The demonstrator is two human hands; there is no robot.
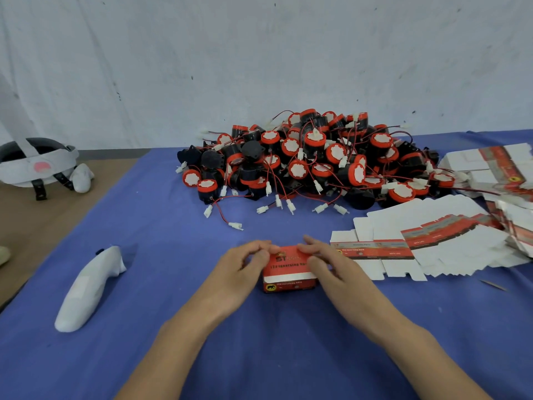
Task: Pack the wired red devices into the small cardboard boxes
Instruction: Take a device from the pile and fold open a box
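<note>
A small red cardboard box (288, 272) with white and black bands sits on the blue cloth in front of me. My left hand (245, 267) grips its left end and my right hand (323, 261) grips its right end, fingers over the top edge. Behind it lies a big heap of red and black round devices (311, 160) with thin red wires and white plugs. Whether a device is inside the box is hidden.
Flat unfolded box blanks (427, 243) fan out at the right, with more stacked (496, 166) at the far right. A white wrapped handle-shaped object (86, 290) lies at the left. A headset with straps (37, 166) sits on the brown floor at far left. A pale wall stands behind.
</note>
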